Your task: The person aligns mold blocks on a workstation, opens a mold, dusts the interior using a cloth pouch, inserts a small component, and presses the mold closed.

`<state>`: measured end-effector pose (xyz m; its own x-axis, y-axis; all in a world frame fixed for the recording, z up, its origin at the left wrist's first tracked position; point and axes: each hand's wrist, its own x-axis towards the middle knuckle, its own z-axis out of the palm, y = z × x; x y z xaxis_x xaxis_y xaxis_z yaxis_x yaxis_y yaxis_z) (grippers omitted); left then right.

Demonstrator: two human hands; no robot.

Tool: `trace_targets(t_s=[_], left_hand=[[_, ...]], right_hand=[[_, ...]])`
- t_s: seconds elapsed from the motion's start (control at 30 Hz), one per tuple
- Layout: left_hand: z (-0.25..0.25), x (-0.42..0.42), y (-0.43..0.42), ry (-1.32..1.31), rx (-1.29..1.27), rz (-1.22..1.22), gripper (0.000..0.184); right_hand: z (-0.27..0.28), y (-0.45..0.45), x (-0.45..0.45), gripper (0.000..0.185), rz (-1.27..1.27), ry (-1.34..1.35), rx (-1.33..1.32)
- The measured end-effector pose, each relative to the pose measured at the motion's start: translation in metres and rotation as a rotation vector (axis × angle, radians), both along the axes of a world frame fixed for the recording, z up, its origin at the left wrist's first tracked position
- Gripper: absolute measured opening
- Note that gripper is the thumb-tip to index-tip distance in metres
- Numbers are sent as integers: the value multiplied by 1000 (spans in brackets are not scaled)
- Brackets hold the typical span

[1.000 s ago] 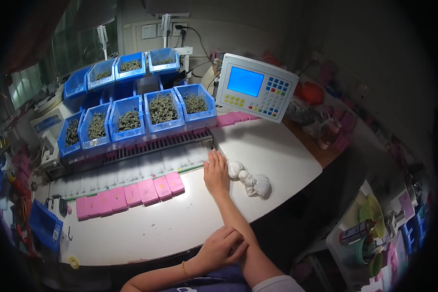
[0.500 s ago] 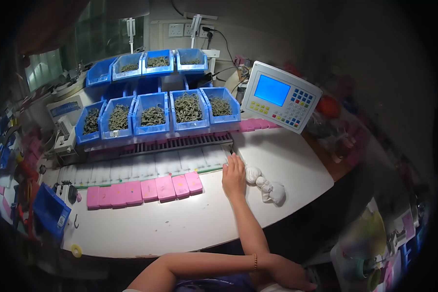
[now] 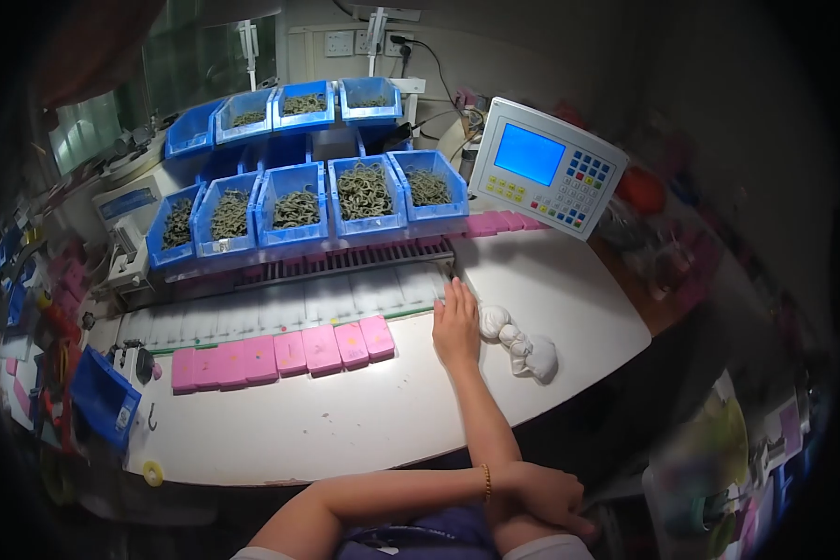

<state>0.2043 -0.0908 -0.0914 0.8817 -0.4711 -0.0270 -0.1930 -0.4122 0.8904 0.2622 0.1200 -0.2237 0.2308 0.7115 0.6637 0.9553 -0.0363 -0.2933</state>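
Observation:
My right hand (image 3: 456,327) lies palm down on the white tabletop, fingers stretched out and holding nothing. Just to its right is a knotted, lumpy white cloth bundle (image 3: 532,357). The fingertips reach near the right end of the long slotted metal strip (image 3: 345,265). My left hand (image 3: 549,499) crosses over my right arm near the elbow, with a beaded bracelet at its wrist. Its fingers look curled; whatever lies under them is hidden. Left of my right hand, a row of several pink blocks (image 3: 289,353) stretches along the pale divided strip (image 3: 327,301).
Blue bins (image 3: 294,207) of greenish-grey curled pieces stand in two tiers behind. A control panel with a lit screen (image 3: 529,154) is tilted at the right. A tape roll (image 3: 152,473) and a blue bin (image 3: 105,397) are at the left edge.
The whole view has shifted slightly, with the table a little higher and further right in it. Both hands keep their places on the table and arm.

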Motion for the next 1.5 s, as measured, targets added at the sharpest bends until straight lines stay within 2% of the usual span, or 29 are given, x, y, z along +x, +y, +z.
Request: trace_targets(t_s=[0.23,0.33,0.53,0.73,0.83,1.03,1.13,1.23,1.43,1.5], left_hand=[[-15,7,-8,-46,-161,-84,44],[-13,8,-10,47,-172,-82,37],[-4,3,-9,30,-168,-53,32],[-5,3,-9,-37,-216,-100,31],[-17,4,-18,-69,-423,-152,32],[11,-2,-5,-46,-226,-112,31],[8,-2,-3,-59,-241,-111,31],[-2,-3,-11,-12,-376,-135,32],[14,-7,-2,-85,-266,-100,32],[9,-10,-4,-92,-378,-65,32]], right_hand=[[-1,0,0,42,-1,7,-4],[0,0,0,41,-1,-11,8],[1,-1,-1,40,2,-8,31],[1,-1,-1,40,-2,-14,43],[1,-1,0,40,-4,-16,29],[-1,1,1,41,-5,24,-2],[-2,2,1,41,-5,12,-4],[-2,2,1,39,-11,-10,17],[-1,1,1,39,-4,-10,33],[-2,2,1,39,-2,-11,52]])
